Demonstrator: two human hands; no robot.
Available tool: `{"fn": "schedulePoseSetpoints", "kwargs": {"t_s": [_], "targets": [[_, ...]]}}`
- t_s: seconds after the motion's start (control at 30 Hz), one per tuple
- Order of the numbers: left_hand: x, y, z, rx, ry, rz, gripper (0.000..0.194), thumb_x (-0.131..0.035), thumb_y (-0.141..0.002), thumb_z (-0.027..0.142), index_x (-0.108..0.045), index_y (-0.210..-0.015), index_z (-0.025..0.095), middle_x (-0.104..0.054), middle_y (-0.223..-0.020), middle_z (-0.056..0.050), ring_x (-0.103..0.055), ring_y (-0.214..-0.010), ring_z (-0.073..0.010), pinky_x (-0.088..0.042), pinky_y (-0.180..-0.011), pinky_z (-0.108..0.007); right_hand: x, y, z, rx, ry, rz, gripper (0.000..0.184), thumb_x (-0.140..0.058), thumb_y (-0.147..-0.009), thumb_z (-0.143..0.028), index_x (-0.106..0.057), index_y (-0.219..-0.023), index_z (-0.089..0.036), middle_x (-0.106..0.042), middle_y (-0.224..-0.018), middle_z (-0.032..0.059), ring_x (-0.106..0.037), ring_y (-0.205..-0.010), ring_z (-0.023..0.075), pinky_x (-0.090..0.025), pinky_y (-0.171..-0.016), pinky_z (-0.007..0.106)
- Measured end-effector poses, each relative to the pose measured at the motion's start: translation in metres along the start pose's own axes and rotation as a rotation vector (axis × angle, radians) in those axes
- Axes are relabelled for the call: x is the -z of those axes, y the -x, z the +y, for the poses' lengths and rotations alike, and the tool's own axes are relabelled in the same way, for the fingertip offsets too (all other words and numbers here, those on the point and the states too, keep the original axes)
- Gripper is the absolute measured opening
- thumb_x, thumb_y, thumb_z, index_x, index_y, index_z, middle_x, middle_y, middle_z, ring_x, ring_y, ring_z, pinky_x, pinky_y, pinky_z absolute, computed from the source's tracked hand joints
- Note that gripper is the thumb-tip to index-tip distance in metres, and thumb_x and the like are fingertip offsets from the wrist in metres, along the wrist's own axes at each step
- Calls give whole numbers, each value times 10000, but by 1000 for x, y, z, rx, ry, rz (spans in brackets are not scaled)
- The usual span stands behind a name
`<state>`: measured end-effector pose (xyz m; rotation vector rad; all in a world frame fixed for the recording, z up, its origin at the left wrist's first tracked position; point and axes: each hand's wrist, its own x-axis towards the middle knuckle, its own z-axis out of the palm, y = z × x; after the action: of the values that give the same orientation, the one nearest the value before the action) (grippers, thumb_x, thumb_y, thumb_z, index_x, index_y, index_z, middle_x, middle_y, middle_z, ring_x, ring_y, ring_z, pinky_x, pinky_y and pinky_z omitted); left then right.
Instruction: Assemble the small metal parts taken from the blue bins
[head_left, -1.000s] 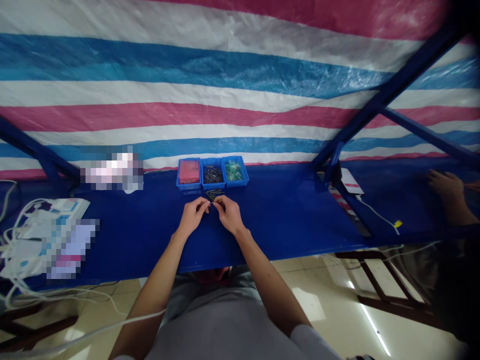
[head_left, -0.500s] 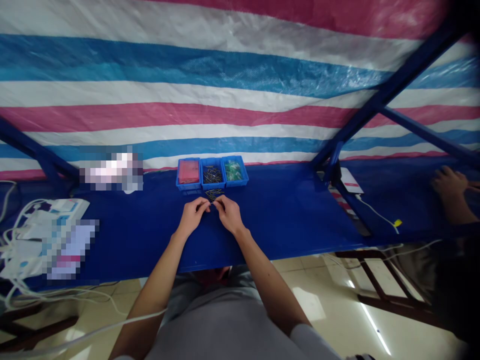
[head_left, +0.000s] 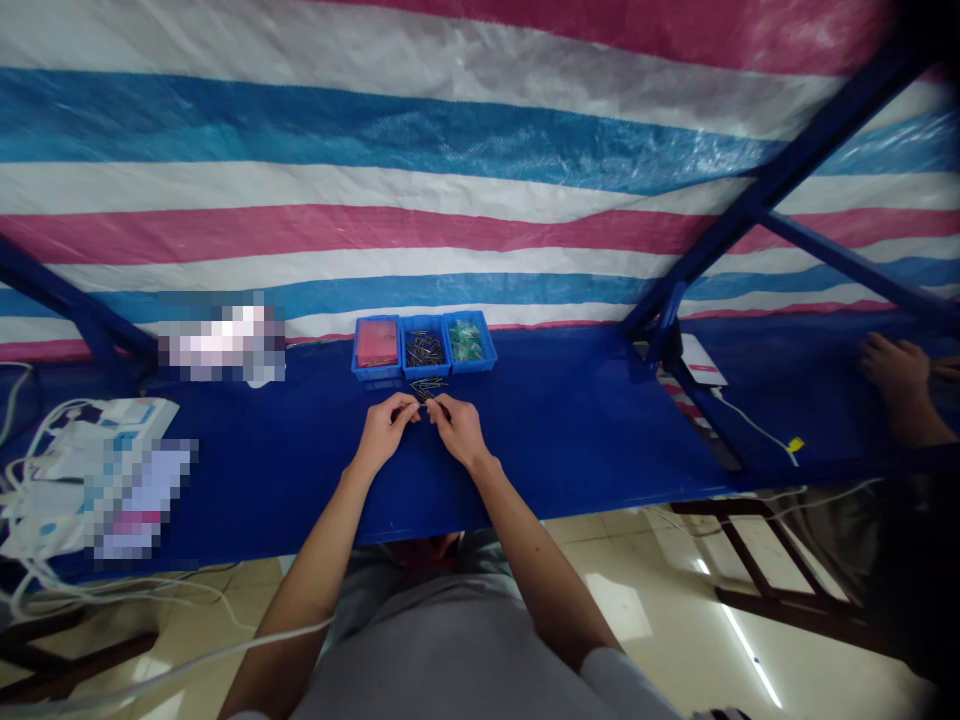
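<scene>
Both hands are above the blue table (head_left: 577,430), close together, near its middle. The left hand (head_left: 388,425) has its thumb and fingers brought together in a pinch, and the right hand (head_left: 457,425) is pinching in the same way. Between the two sets of fingertips there is a small thin piece (head_left: 423,405), which both hands seem to hold; it is too small to tell what it is exactly.

Just beyond the fingertips, a small pile of dark thin metal pieces (head_left: 429,386) lies on the table. Behind this pile stand three blue boxes, side by side. The left box (head_left: 378,374) contains flat pinkish-red packets (head_left: 377,343), the middle box (head_left: 427,371) contains more dark metal pieces, and the right box (head_left: 475,366) contains green and clear small items. I cannot read any writing on them.

To the right, a white flat device (head_left: 702,361) has a small red mark, but its letters are too small to read. It is connected to a white cable (head_left: 754,425), which carries a yellow tag (head_left: 796,446). Farther right is another person's hand (head_left: 896,368). At the left side there is a white power strip (head_left: 154,415) among cables, with part of this area blurred.
</scene>
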<state>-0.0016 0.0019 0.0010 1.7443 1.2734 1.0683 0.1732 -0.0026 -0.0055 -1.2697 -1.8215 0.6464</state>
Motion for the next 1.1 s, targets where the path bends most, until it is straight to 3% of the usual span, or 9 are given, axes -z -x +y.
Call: {"fn": "schedulePoseSetpoints", "kwargs": {"t_s": [0.17, 0.33, 0.67, 1.1], "targets": [[0, 0, -1, -5, 10, 13, 214, -562, -945, 371, -656, -925, 180, -699, -765, -24, -673, -723, -167, -505, -733, -271, -3, 0, 2, 38, -98, 58, 198, -564, -955, -347, -645, -1085, -221, -718, -953, 38, -631, -727, 159, -470, -700, 267], [0, 0, -1, -1, 21, 12, 224, -568, -939, 387, -659, -929, 183, -707, -764, -29, -682, -721, -171, -517, -734, -275, -3, 0, 4, 71, -117, 79, 155, -526, -967, -287, -659, -1005, -217, -709, -950, 46, -651, -826, 177, -489, -762, 282], [0, 1, 1, 14, 29, 3, 255, -590, -921, 432, -653, -932, 185, -704, -745, -24, -682, -706, -176, -514, -706, -269, -2, 0, 2, 71, -94, 68, 213, -516, -991, -351, -673, -964, -210, -704, -912, 48, -643, -825, 179, -477, -754, 277], [1, 1, 3, 4, 6, -34, 287, -556, -942, 432, -677, -882, 179, -708, -755, -24, -675, -732, -178, -510, -730, -269, 2, 0, -2, 55, -83, -14, 208, -536, -984, -343, -703, -1022, -226, -701, -945, 53, -642, -847, 180, -479, -763, 276]]}}
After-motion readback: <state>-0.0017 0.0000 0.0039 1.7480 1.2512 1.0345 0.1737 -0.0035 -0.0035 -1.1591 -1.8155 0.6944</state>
